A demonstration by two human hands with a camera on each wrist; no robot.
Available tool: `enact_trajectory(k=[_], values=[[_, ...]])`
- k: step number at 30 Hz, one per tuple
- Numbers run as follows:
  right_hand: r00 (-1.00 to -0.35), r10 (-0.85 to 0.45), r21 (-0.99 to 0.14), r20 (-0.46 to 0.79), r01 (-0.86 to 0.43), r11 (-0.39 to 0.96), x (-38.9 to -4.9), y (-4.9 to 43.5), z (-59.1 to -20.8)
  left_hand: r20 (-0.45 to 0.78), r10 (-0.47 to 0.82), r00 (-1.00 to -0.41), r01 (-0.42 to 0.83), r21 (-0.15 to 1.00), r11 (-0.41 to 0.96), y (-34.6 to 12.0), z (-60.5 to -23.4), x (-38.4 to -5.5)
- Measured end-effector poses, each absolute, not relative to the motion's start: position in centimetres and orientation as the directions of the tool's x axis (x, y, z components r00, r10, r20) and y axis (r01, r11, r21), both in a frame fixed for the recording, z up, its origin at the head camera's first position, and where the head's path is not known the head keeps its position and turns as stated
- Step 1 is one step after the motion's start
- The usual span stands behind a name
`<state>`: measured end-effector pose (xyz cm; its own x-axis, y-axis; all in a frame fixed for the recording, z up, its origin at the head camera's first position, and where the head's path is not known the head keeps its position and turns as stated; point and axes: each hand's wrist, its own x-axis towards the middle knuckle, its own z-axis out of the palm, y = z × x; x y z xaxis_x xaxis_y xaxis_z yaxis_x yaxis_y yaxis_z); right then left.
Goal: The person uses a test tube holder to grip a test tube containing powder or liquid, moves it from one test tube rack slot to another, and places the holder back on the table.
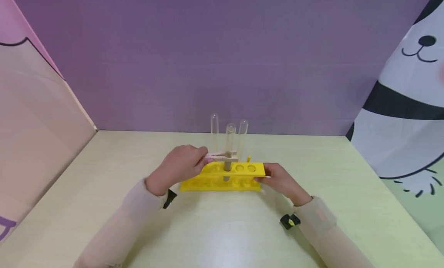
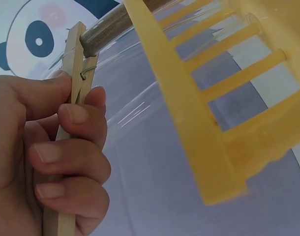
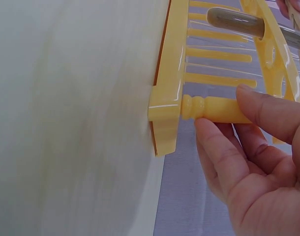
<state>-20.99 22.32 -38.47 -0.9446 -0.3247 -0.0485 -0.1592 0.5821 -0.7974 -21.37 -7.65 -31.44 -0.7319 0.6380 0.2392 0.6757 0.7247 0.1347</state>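
My left hand holds a wooden test tube clamp by its handle, thumb and fingers curled round it. The clamp's jaws grip an upright glass test tube with grey-brown contents. This tube passes through a hole in the top plate of a yellow test tube rack, and its rounded bottom shows between that plate and the base. My right hand pinches the rack's end post between thumb and fingers. Behind the top plate, two clear test tubes stand with rounded ends up, one left, one right.
The rack stands on a pale wooden table, toward its far side. A purple backdrop rises behind it. Side panels flank the table, a pinkish one at left and a panda print at right.
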Motion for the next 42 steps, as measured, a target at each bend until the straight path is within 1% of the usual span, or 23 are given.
enact_trajectory(k=[6,18,30,42], values=[[-0.943,-0.332,-0.798,-0.040,-0.170,0.579,-21.0,22.3,-38.5,0.222,0.632,-0.742,0.666,0.142,0.732,-7.6,-31.8,-21.4],[-0.942,-0.333,-0.797,-0.037,-0.173,0.579,-21.0,22.4,-38.2,0.218,0.641,-0.736,0.674,0.136,0.726,-7.4,-32.6,-21.4],[-0.937,-0.350,-0.797,-0.025,-0.192,0.572,-21.2,22.4,-38.3,0.241,0.650,-0.720,0.688,0.130,0.714,-7.4,-33.0,-21.6],[-0.934,-0.356,-0.793,-0.023,-0.200,0.576,-21.4,22.4,-38.5,0.230,0.652,-0.723,0.688,0.146,0.711,-7.4,-33.2,-21.6]])
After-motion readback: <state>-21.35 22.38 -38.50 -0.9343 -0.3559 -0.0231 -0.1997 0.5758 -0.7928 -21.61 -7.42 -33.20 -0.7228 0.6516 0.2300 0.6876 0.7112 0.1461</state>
